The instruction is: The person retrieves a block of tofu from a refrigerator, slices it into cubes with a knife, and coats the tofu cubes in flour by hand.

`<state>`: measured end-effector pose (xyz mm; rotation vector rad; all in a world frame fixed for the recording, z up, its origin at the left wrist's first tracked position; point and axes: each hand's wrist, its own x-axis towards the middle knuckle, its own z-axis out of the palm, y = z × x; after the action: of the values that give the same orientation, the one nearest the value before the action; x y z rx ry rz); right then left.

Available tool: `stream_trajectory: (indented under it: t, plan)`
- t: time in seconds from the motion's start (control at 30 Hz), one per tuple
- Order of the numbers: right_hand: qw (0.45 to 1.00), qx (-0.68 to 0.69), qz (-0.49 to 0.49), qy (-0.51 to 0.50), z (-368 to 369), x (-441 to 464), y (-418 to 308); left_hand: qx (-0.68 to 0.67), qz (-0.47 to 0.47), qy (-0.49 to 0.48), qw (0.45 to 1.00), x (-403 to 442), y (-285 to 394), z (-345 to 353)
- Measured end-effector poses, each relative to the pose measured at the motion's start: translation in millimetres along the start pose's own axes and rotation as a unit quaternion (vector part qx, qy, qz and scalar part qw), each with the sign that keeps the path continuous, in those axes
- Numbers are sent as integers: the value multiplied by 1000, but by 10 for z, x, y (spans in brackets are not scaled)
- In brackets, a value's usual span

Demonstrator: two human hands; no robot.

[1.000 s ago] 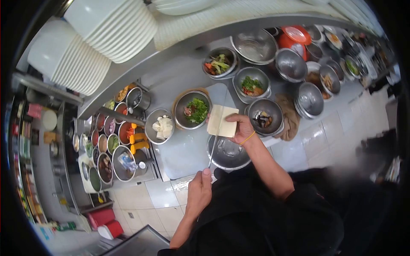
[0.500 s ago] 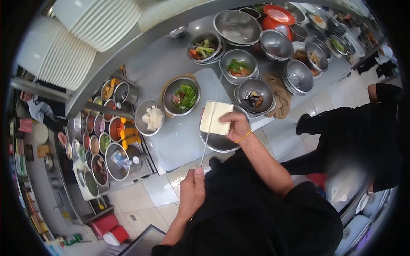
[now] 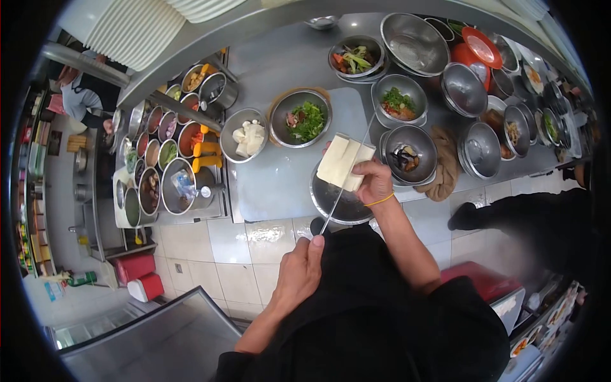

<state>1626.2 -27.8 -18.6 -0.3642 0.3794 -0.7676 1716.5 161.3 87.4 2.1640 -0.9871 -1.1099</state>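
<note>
Where metal blade (image 3: 333, 209) crosses, smooth, squarish block (image 3: 336, 163)

left hand (image 3: 300, 268) clenched, right hand (image 3: 374, 182) cupped

No readable text, no legible labels, brands, numbers or signs.

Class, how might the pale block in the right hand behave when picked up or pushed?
The pale block is probably fragile: lines along it look like cuts, so pieces could part. It seems fairly light, since the right hand alone supports it. Its flat faces suggest sliding rather than rolling.
</note>
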Motion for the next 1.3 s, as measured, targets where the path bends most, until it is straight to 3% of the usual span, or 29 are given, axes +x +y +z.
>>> stream_trajectory:
  t: [0.43, 1.3]
  plan:
    - [998, -58, -20, 10, -51, -15, -14, 41, -6, -1, 999, 237, -92, 241]
    - [982, 179, 48, 46, -180, 4, 120, 120, -23, 7, 993, 280, -24, 193]
